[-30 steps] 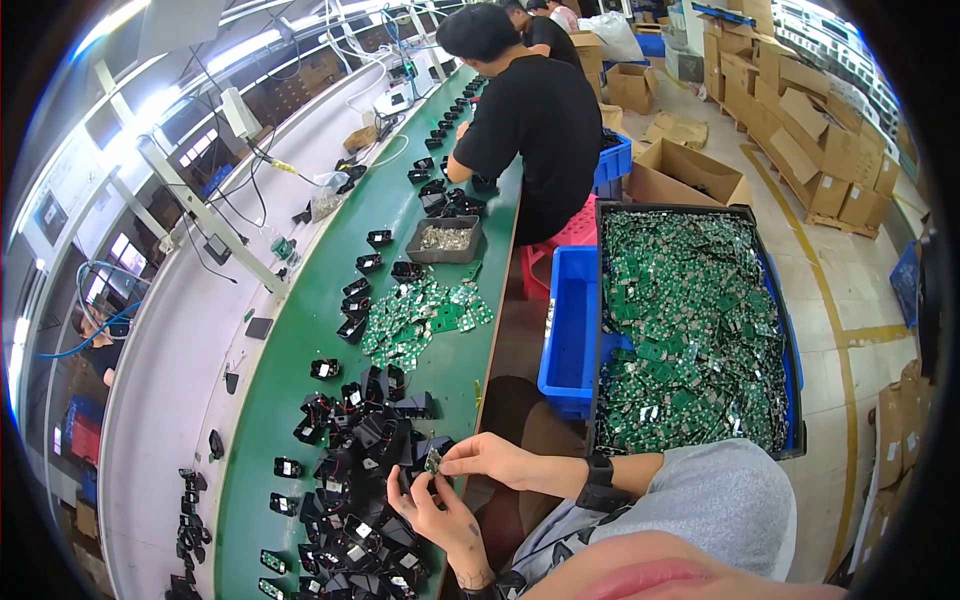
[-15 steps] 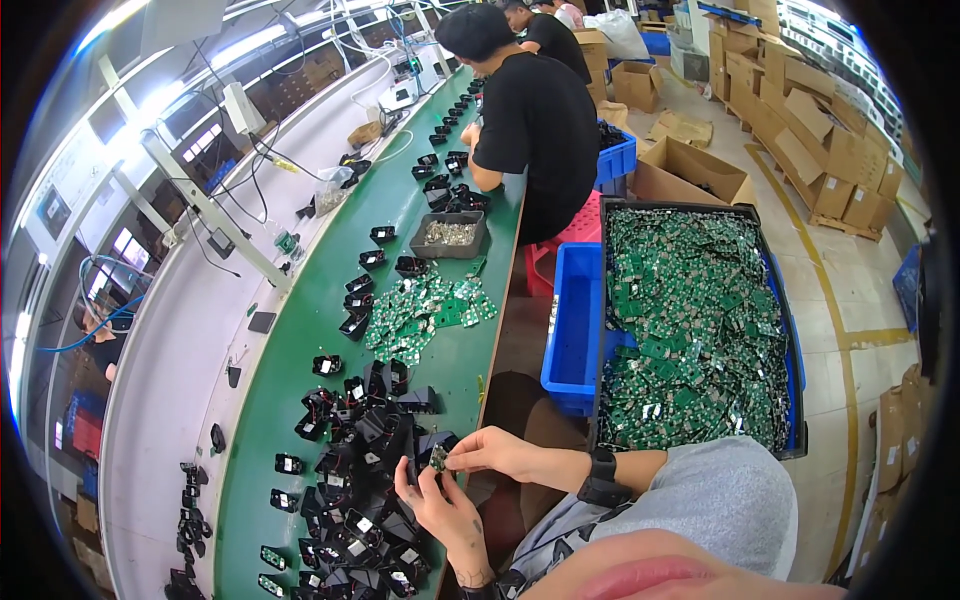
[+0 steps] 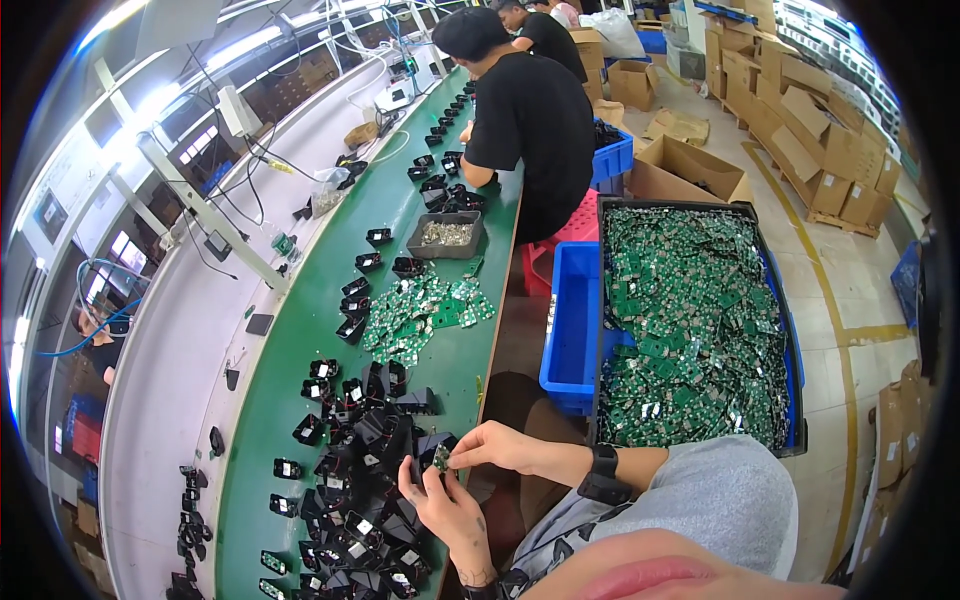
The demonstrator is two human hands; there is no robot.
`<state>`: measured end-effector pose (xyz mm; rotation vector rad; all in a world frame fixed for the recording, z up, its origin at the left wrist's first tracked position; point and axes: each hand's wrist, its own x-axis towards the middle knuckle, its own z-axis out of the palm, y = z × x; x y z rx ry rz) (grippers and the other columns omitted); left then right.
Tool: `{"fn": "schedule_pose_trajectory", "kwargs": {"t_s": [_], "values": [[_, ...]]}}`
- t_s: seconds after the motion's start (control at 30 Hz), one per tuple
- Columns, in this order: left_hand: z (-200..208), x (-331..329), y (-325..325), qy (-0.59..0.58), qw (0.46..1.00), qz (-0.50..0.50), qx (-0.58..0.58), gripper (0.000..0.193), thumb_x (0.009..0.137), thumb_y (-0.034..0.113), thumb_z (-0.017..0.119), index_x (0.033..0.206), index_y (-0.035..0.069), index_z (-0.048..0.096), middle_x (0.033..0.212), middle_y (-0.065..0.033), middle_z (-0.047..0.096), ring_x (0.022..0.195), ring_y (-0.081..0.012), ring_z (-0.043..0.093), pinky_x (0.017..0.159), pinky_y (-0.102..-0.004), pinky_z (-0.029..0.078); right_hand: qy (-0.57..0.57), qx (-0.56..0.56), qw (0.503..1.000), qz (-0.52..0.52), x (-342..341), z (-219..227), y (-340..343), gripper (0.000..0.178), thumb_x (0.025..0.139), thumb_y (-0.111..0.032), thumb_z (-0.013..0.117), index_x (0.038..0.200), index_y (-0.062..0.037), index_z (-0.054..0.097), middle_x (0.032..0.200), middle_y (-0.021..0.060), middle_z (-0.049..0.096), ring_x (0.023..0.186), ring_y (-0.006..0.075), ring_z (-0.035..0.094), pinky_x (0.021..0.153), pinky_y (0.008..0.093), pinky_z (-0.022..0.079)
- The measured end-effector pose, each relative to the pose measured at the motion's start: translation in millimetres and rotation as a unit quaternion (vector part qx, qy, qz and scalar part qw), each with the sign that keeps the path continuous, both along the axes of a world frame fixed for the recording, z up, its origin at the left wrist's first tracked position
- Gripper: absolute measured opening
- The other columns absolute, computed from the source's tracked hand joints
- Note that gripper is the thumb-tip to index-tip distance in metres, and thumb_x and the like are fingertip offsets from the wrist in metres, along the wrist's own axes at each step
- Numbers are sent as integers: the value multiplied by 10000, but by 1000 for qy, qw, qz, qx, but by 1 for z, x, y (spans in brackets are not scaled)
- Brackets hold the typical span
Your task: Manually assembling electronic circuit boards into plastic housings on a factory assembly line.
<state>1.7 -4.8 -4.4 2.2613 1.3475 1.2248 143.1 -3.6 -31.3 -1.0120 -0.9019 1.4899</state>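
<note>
Near the table's right edge, my left hand (image 3: 452, 515) is raised with its fingers curled up around a small green circuit board (image 3: 441, 458). From the right, my right hand (image 3: 492, 447) pinches the same board between thumb and fingertips. Just behind the fingers lie black plastic housings, part of a large heap (image 3: 350, 470) with thin red wires and small white labels. Whether my left fingers also touch a housing, I cannot tell. Farther up the green tabletop (image 3: 255, 450) spreads a loose pile of green boards (image 3: 400, 320).
A grey tray (image 3: 447, 240) of small metal parts stands beyond the boards. To my right are a black-rimmed crate (image 3: 690, 330) heaped with boards and a blue bin (image 3: 568, 350). A co-worker in black (image 3: 545, 130) sits ahead; cardboard boxes (image 3: 825, 130) line the floor.
The view has shifted slightly. Both hands stay at nearly the same spot, holding the circuit board, with only small finger movement.
</note>
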Motion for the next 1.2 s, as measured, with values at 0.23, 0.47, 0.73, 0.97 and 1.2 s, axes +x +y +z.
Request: {"fn": "schedule_pose_trajectory", "kwargs": {"t_s": [0.23,0.47,0.73,0.97,1.2], "values": [[-5,1,-1,16,999,-9,27,128,830,2,568,955,8,542,1284,-204,421,892,-348,578,685,-365,478,-19,18,1000,-15,2,-4,-1,189,823,-167,688,916,-2,702,851,43,688,811,85,603,789,235,454],[-8,2,-3,-87,992,-5,-91,136,861,65,587,969,-2,540,1235,-201,437,915,-321,561,707,-364,472,-114,77,988,-67,-3,3,-6,195,788,-191,705,870,-14,702,805,65,677,775,130,600,752,276,462],[-34,-29,14,-331,912,-53,-235,132,895,60,561,993,1,496,1069,-96,512,715,-101,556,520,-224,544,-201,324,912,-153,-1,59,-7,105,796,-128,688,833,-29,680,841,65,641,847,186,577,768,298,449],[-12,-32,4,-357,896,-16,-262,126,908,101,551,982,17,494,874,-40,535,716,-82,532,516,-236,518,88,672,707,-204,59,224,-72,91,835,-199,627,753,-191,591,810,-77,640,855,117,502,738,347,380],[-11,-42,0,-377,888,-10,-265,117,910,107,554,957,23,489,866,-40,534,706,-79,521,519,-238,517,126,669,704,-202,68,208,-78,91,842,-168,591,756,-174,562,801,-46,616,867,133,499,770,378,375]]}}
